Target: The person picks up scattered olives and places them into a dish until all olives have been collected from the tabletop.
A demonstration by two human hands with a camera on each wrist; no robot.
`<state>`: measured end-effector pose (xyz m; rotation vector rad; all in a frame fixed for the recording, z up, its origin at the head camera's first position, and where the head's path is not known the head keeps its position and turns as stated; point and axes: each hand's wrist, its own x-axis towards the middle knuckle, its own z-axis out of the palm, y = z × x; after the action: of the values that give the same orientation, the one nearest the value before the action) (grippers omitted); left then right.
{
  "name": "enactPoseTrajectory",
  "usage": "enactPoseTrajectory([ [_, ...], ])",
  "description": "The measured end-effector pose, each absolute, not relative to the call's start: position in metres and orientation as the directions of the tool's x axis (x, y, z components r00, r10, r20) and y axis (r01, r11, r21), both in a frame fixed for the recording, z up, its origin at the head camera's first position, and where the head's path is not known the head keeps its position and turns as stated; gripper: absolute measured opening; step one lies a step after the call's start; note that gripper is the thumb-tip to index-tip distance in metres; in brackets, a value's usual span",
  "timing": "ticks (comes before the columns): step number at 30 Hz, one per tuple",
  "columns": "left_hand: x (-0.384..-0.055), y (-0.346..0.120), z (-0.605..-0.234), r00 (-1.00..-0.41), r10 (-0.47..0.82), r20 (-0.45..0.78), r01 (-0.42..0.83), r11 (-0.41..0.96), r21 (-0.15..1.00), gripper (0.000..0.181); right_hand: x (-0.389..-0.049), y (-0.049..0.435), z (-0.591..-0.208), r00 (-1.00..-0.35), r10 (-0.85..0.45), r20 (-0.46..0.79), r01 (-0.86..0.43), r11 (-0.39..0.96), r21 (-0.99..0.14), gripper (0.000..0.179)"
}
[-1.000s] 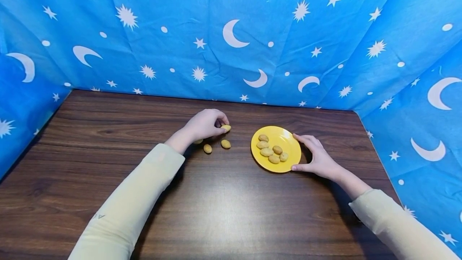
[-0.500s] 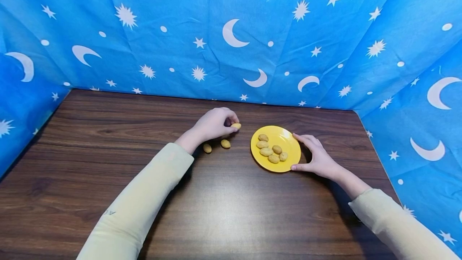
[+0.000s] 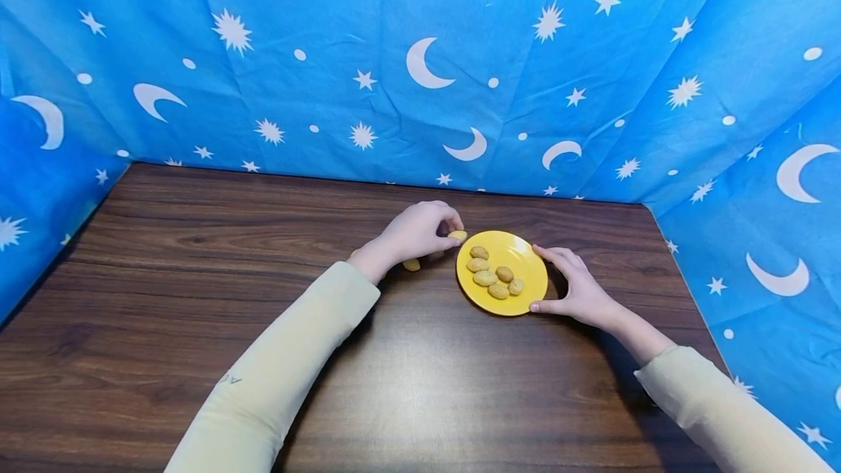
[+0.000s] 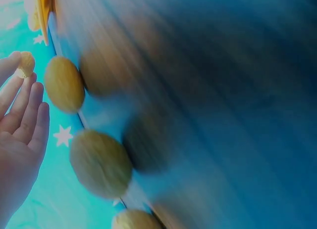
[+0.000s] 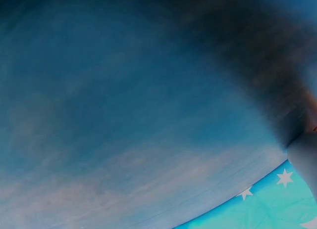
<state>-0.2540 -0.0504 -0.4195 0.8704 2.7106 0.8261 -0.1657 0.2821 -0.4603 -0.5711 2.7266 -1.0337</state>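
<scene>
My left hand [image 3: 420, 231] pinches an oval, yellow-brown nut [image 3: 458, 236] between thumb and fingertips, right by the left rim of a yellow plate [image 3: 522, 258]. Several similar nuts [image 3: 485, 278] lie on the plate's left and lower part. At the plate's right edge my right hand [image 3: 578, 290] holds the rim, thumb at the near side and fingers at the far side. Under the left wrist a loose nut [image 3: 411, 265] shows, partly covered. The left wrist view has the pinched nut [image 4: 26, 65] and several nuts on the table, including a wrinkled one [image 4: 101, 163].
Everything stands on a dark wood-grain table [image 3: 197, 276]. A blue cloth [image 3: 328, 79] with white moons and stars closes off the back and both sides. The right wrist view holds mostly blurred tabletop [image 5: 124, 115].
The left hand has carried its nut rightward across the table to the plate's rim, its forearm passing over the loose nuts. The right hand and plate have stayed put.
</scene>
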Motion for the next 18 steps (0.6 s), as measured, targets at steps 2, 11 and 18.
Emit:
enactPoseTrajectory([
  [2,-0.254,-0.045,-0.419,-0.807,0.591,0.0,0.492,0.672,0.555,0.016,-0.166,0.282,-0.46,-0.912,-0.41,-0.021,-0.293,0.686,-0.666,0.098],
  [11,-0.248,-0.023,-0.417,-0.777,0.629,-0.006,0.522,0.65,0.553,0.02,-0.165,0.282,-0.459,-0.912,-0.409,-0.024,-0.289,0.686,-0.668,0.098],
  [18,-0.245,-0.009,-0.42,-0.739,0.674,0.003,0.563,0.615,0.552,0.021,-0.166,0.282,-0.46,-0.911,-0.411,-0.024,-0.289,0.68,-0.674,0.097],
])
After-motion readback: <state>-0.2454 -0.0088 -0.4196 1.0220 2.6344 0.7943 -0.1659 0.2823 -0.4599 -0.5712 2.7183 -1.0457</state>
